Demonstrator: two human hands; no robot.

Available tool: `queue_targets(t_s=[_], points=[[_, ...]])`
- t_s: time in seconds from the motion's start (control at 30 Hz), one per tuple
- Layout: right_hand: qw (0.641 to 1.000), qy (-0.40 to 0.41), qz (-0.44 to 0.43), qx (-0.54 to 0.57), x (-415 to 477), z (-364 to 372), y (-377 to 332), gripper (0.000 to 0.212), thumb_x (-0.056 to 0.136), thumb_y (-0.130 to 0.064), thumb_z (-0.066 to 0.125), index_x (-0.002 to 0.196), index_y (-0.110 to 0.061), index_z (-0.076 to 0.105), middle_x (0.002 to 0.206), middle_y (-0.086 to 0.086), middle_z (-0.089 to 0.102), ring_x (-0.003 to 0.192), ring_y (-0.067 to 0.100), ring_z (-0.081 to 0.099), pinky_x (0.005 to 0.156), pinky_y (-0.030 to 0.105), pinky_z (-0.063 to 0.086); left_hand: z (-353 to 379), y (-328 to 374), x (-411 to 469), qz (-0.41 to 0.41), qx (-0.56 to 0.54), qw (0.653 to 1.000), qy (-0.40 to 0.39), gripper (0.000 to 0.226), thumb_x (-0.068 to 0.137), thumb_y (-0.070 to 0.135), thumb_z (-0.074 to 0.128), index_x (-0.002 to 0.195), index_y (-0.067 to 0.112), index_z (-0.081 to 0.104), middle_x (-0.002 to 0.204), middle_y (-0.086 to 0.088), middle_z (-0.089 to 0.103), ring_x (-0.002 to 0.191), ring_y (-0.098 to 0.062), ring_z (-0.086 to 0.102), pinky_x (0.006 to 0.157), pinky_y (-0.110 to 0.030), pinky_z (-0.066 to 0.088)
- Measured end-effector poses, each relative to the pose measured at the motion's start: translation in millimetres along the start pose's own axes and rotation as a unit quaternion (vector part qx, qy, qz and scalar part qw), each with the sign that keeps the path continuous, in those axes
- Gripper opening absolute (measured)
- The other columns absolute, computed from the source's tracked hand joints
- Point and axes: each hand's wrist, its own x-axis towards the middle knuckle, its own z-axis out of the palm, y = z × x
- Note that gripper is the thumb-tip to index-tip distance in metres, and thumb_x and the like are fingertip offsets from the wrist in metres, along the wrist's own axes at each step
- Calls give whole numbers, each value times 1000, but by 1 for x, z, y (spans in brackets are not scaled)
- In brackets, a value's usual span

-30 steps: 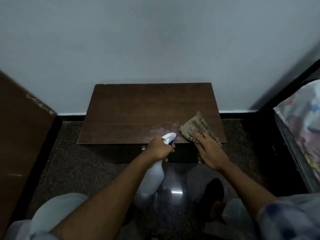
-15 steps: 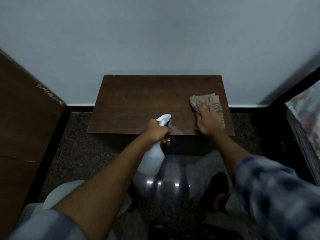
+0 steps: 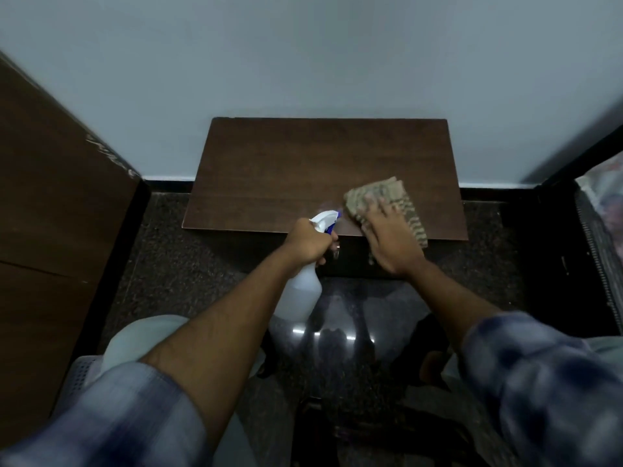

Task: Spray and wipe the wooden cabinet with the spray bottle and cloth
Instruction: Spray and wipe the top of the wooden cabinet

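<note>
A low dark wooden cabinet (image 3: pixel 303 170) stands against the pale wall. My left hand (image 3: pixel 308 242) grips the neck of a translucent spray bottle (image 3: pixel 300 294) with a white and blue nozzle, held just in front of the cabinet's front edge. My right hand (image 3: pixel 387 237) lies flat on a tan patterned cloth (image 3: pixel 381 193), pressing it onto the front right part of the cabinet top. A faint wet patch shows between the nozzle and the cloth. The cloth's near end hangs over the front edge.
A brown wooden panel (image 3: pixel 57 214) stands close on the left. A dark frame with patterned bedding (image 3: pixel 603 210) is on the right. The glossy dark floor (image 3: pixel 161 264) lies below, with my knees at the bottom.
My right hand slid the cloth from the right edge of the top back toward the front middle. The left hand kept the bottle near the front edge.
</note>
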Motion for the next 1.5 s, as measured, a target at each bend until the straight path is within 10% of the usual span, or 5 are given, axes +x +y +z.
queue_targets(t_s=[0.23, 0.43, 0.67, 0.83, 1.5], points=[[991, 4, 132, 27, 46, -17, 1, 55, 107, -30, 34, 160, -16, 26, 167, 11, 19, 154, 36, 12, 125, 46, 14, -35, 5, 18, 16, -6, 999, 34, 17, 90, -2, 57, 88, 8, 70, 78, -7, 71, 40, -15, 53, 43, -24, 46], [997, -36, -73, 14, -4, 11, -51, 56, 106, -27, 38, 160, -20, 27, 166, 8, 24, 153, 29, 22, 124, 45, 22, -59, 11, 22, 7, 18, 999, 45, 18, 89, -1, 56, 91, 5, 73, 81, -10, 74, 46, -19, 55, 53, -30, 48], [969, 75, 227, 66, 17, -2, -8, 50, 104, -25, 42, 152, -14, 39, 161, 19, 31, 148, 39, 29, 121, 49, 25, -59, -14, 1, -41, 56, 995, -70, 25, 93, 2, 55, 114, 2, 69, 100, -19, 76, 78, -26, 67, 62, -35, 49], [993, -60, -104, -3, 3, 19, -39, 56, 105, -33, 36, 159, -27, 26, 168, -1, 19, 155, 24, 14, 124, 45, 18, -66, -22, -10, -24, -2, 999, -27, 28, 92, -4, 53, 113, 6, 68, 119, -25, 73, 89, -37, 63, 71, -41, 47], [998, 13, 52, 25, 45, 25, -73, 53, 106, -29, 35, 157, -18, 31, 167, 7, 23, 155, 31, 14, 124, 48, 15, -74, -63, -27, -24, -114, 993, 13, 50, 89, -10, 56, 134, 11, 61, 113, -16, 73, 103, -26, 73, 52, -29, 48]])
